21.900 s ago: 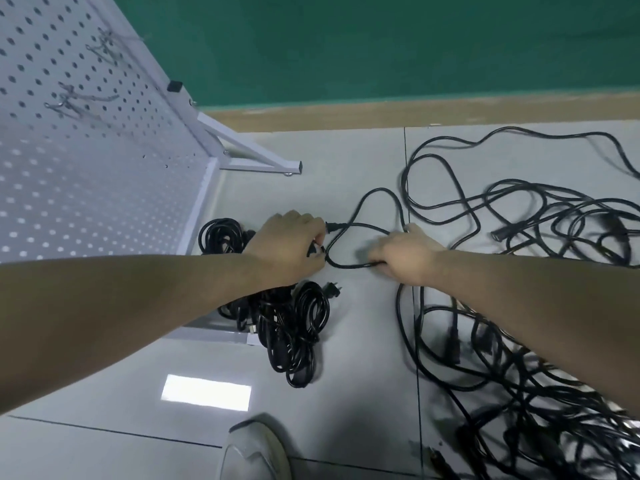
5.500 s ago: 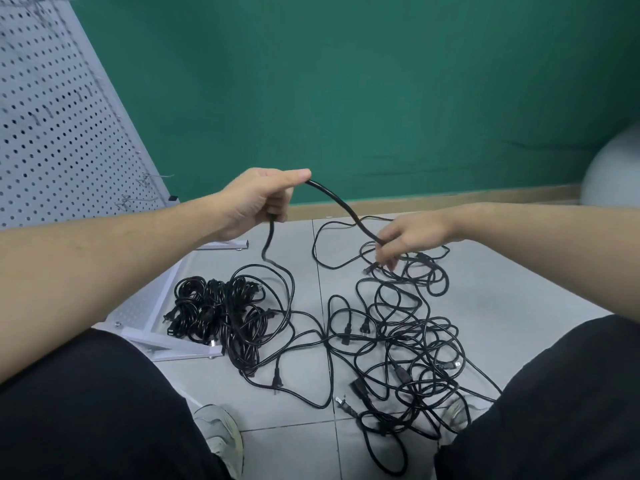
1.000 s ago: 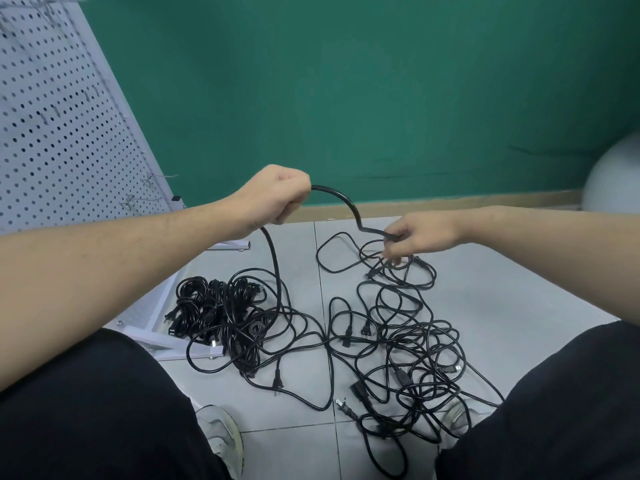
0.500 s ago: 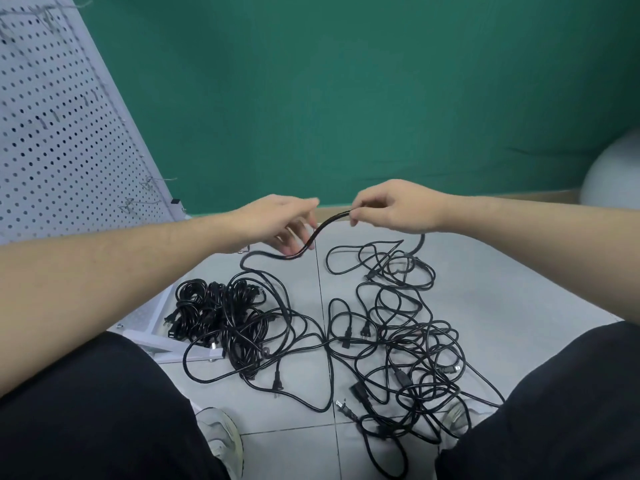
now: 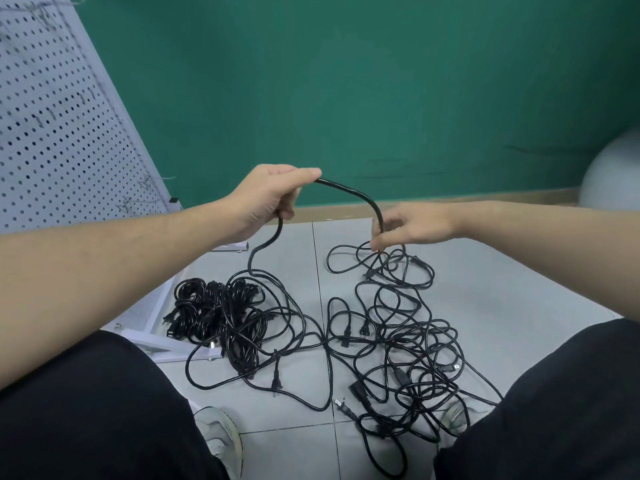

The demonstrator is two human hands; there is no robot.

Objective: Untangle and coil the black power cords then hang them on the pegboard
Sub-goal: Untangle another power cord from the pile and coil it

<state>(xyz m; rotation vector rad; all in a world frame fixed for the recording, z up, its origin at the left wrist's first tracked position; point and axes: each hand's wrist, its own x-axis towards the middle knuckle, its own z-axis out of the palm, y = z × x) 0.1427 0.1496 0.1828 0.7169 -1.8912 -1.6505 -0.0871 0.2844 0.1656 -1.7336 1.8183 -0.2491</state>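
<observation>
One black power cord [image 5: 349,192] arches in the air between my hands. My left hand [image 5: 266,199] grips it at the top of the arch, and one end drops from that fist to the floor. My right hand [image 5: 412,225] pinches the same cord lower down on the right, just above a tangle of black cords [image 5: 398,337] spread over the grey floor tiles. A heap of coiled black cords [image 5: 211,313] lies to the left, by the foot of the white pegboard [image 5: 59,126]. The pegboard stands at the far left with several wire hooks on it.
The pegboard's white metal feet [image 5: 162,346] stick out onto the floor under the coiled heap. A green wall closes the back. A grey ball [image 5: 613,178] sits at the far right. My knees in black trousers and my shoes [image 5: 221,434] frame the bottom.
Half a second ago my hands were close together on the cord. Now the left hand has risen and closed round it, and the right has slid down and to the right along it.
</observation>
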